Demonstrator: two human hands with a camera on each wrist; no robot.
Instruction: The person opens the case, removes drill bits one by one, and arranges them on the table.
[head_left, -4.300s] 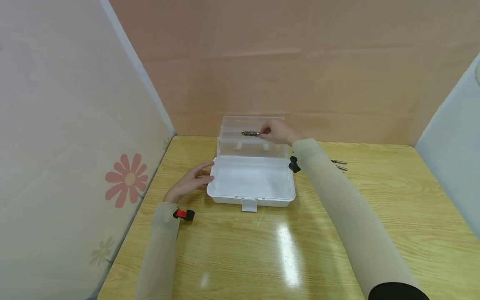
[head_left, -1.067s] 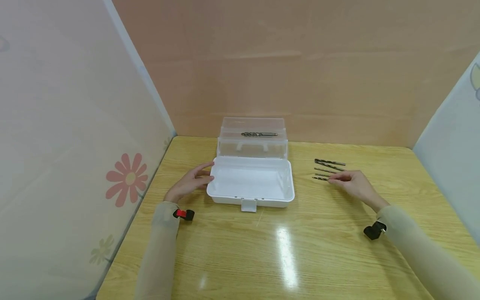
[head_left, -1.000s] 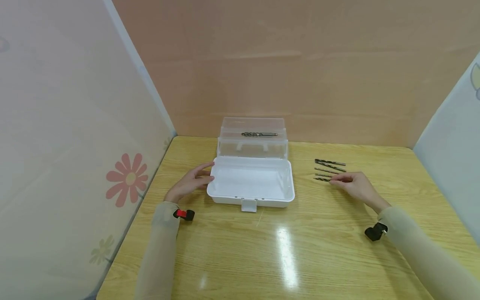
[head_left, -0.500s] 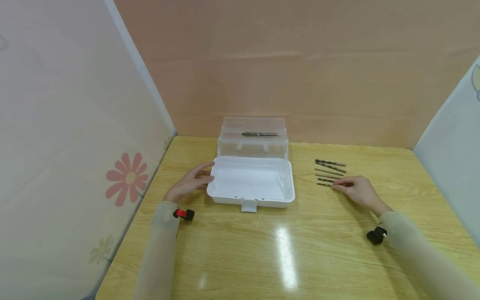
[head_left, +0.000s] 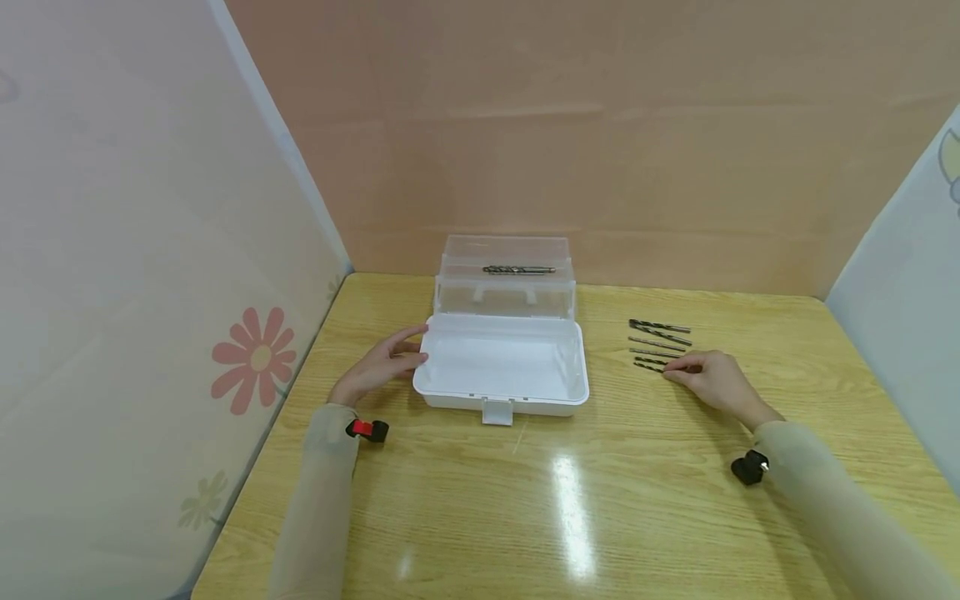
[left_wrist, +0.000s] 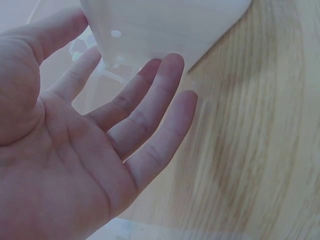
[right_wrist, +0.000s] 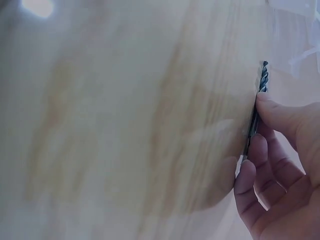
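A white box (head_left: 501, 392) stands open at the middle of the wooden table, its clear lid (head_left: 506, 296) raised behind it. One drill bit (head_left: 519, 269) lies on top of the clear part. My left hand (head_left: 416, 343) rests with straight fingers against the box's left side; the left wrist view shows the left hand (left_wrist: 130, 85) flat beside the box wall (left_wrist: 160, 25). To the right of the box lies a row of several drill bits (head_left: 660, 327). My right hand (head_left: 675, 372) pinches the nearest drill bit (right_wrist: 256, 112) between thumb and fingertips (right_wrist: 245, 172), low on the table.
A flower-printed panel (head_left: 150, 292) closes the left side, a tan wall (head_left: 600, 167) the back and a pale panel (head_left: 907, 292) the right. Bare wooden tabletop (head_left: 570, 500) stretches between the box and the near edge.
The right hand left one bit on the clear lid, came back to the row at the right, then slid a little toward me onto the nearest bit. The left hand stayed put.
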